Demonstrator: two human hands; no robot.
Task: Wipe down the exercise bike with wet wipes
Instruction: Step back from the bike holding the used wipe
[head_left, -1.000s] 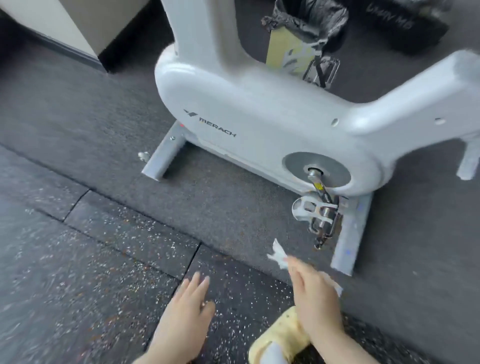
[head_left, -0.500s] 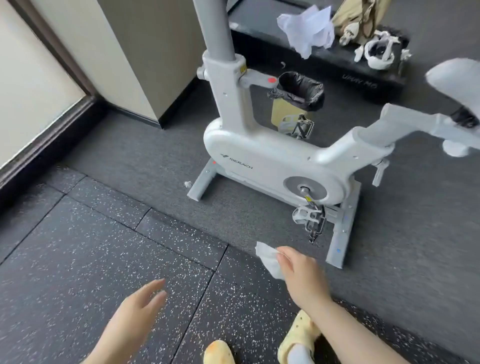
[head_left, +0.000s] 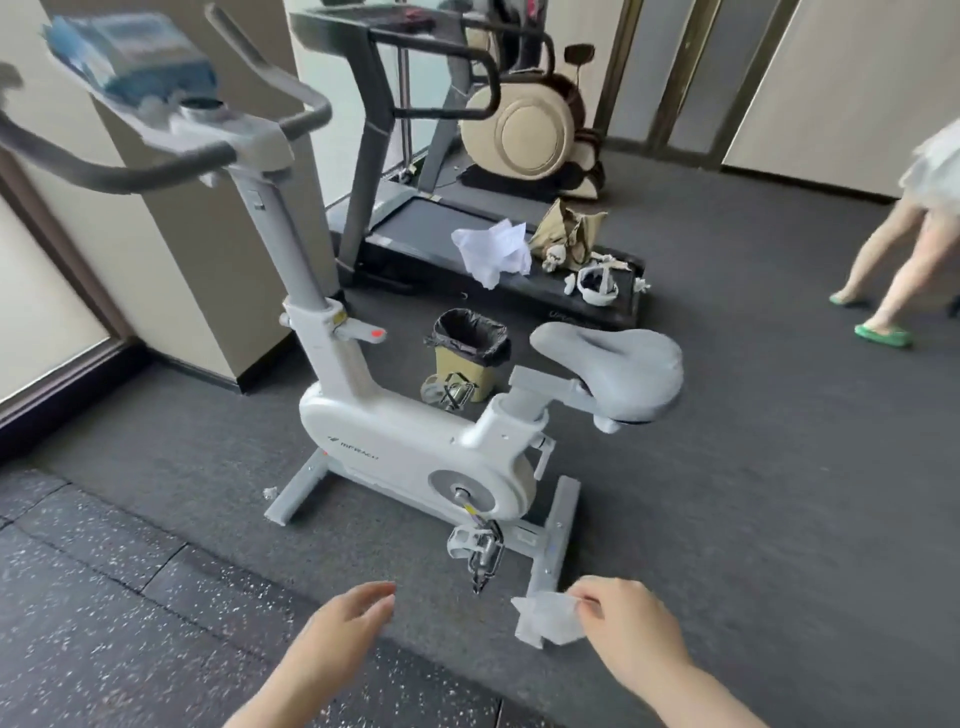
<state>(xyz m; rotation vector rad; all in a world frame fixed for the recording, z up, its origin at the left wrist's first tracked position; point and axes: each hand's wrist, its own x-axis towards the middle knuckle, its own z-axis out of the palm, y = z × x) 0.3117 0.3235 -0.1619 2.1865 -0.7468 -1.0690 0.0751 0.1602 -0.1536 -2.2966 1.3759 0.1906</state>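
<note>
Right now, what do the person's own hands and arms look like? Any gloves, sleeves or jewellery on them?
Both are bare. The left hand and the right hand wear no gloves, and no rings or watch show on the parts in view. Both forearms are uncovered down to the bottom edge of the picture, with no sleeve or wristband showing. Nails look short and unpainted, though the picture is slightly blurred.

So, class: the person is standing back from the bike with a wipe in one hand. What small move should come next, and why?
Probably bring the right hand, which pinches the wet wipe, up to the saddle and start wiping. Neither hand touches the exercise bike; the left hand is open and empty, and the saddle sits unobstructed nearby.
</note>
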